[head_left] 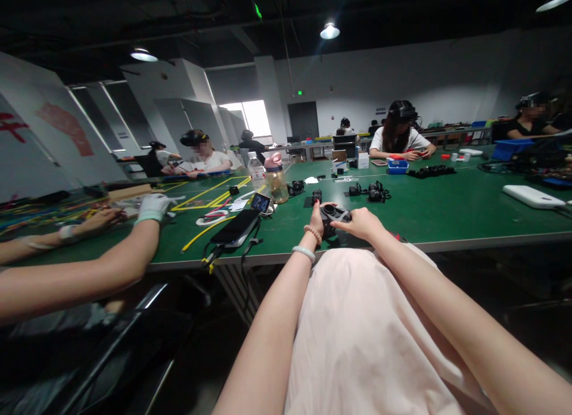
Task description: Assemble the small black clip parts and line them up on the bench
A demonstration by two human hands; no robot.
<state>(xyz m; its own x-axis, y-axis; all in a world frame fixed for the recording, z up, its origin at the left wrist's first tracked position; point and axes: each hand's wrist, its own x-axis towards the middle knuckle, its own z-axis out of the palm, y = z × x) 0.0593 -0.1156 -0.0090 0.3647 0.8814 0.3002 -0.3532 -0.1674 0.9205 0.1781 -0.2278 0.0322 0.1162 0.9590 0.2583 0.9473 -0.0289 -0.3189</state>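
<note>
Both of my hands hold one dark device (pixel 331 212) with a round, lens-like part, just above the front edge of the green table (pixel 429 215). My left hand (pixel 317 219), with a beaded bracelet and a pale bangle at the wrist, grips its left side. My right hand (pixel 363 222) pinches its right side, thumb along the lower edge. Right behind the device, a small black part (pixel 317 195) lies on the table. More black parts (pixel 378 192) with cables sit further right. The underside of the device is partly hidden.
To the left are a black phone (pixel 241 227) with cables, a bottle with a pink lid (pixel 277 180) and a co-worker's gloved hand (pixel 152 206). A white power bank (pixel 534 196) lies right. Across the table, a person (pixel 400 135) handles something red near a blue box (pixel 397 165).
</note>
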